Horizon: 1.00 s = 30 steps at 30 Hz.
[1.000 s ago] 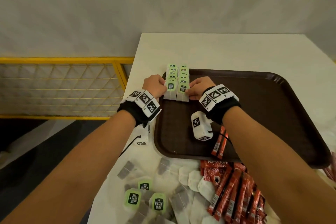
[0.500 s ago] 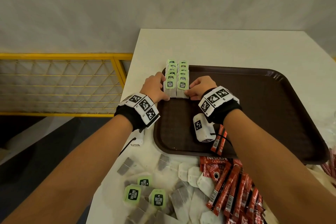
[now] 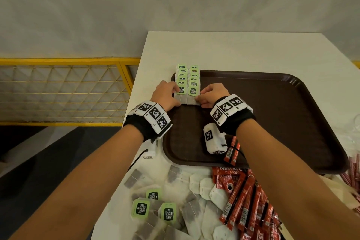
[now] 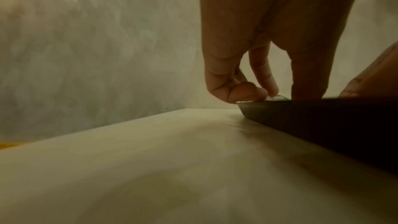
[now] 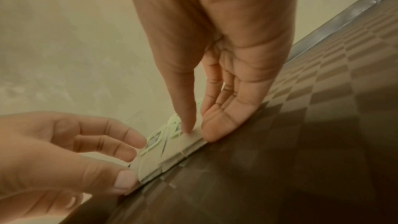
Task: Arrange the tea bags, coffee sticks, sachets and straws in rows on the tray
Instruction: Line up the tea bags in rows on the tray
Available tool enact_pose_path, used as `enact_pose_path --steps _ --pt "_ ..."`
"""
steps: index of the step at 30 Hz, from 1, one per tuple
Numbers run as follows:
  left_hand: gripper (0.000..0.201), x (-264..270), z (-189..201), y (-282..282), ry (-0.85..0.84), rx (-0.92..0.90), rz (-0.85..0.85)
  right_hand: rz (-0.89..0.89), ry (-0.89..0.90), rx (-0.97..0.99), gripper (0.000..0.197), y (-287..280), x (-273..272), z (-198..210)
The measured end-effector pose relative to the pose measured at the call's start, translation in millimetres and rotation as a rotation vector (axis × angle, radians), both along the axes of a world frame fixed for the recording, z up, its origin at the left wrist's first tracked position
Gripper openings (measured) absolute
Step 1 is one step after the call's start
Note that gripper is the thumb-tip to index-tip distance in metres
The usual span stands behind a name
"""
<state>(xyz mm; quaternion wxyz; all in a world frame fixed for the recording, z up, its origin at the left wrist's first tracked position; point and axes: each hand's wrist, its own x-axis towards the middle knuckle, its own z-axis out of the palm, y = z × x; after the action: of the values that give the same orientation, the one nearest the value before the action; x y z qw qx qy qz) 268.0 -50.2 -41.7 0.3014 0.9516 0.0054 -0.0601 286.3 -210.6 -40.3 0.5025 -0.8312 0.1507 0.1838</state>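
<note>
Snugly, hands point(image 3: 165, 96) flanking tea bags point(image 3: 188, 84).

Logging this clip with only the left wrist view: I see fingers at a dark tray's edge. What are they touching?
Observer: The left hand touches the nearest bag in the left of two rows of tea bags at the tray's far left corner.
Operator: And the other hand?
Observer: The right hand lays straight fingers on and beside the right row's nearest bag.
Operator: Anything else on the tray?
Observer: Two red coffee sticks at its near edge; more lie heaped on the table.
</note>
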Motion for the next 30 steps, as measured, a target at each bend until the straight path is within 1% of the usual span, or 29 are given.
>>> enact_pose_path --steps 3,6,8,13,20,24,27,29,30 --pt "0.046 -3.3 -1.1 -0.6 -0.003 -0.014 0.026 0.067 0.041 0.046 0.030 -2.8 -2.8 2.6" --pt "0.046 -5.7 -1.3 1.0 0.021 0.004 0.048 0.118 0.043 -0.028 0.033 -3.2 -6.4 5.0" --pt "0.046 -6.4 -1.8 2.9 0.039 0.025 0.055 0.126 0.032 -0.070 0.032 -1.9 -8.2 5.3" --pt "0.046 -8.9 -2.4 3.3 0.056 0.045 0.058 0.109 0.025 -0.083 0.029 0.1 -10.2 3.7" --pt "0.042 -10.7 -0.9 1.5 0.038 0.042 0.072 0.152 0.012 -0.141 0.025 2.6 -12.3 7.2" --pt "0.041 -13.2 1.5 1.3 0.017 0.046 0.075 0.146 0.002 -0.111 0.022 -3.2 -14.4 16.5" --pt "0.041 -20.2 5.4 2.8 -0.005 0.045 0.078 0.143 -0.110 -0.197 0.032 -18.2 -24.9 33.1" --pt "0.041 -27.5 10.1 3.5 -0.027 0.036 0.077 0.184 -0.164 -0.306 0.030 -28.0 -40.8 44.4" --pt "0.041 -31.9 13.2 3.8 -0.042 0.026 0.072 0.225 -0.159 -0.365 0.029 -31.9 -50.1 47.6"
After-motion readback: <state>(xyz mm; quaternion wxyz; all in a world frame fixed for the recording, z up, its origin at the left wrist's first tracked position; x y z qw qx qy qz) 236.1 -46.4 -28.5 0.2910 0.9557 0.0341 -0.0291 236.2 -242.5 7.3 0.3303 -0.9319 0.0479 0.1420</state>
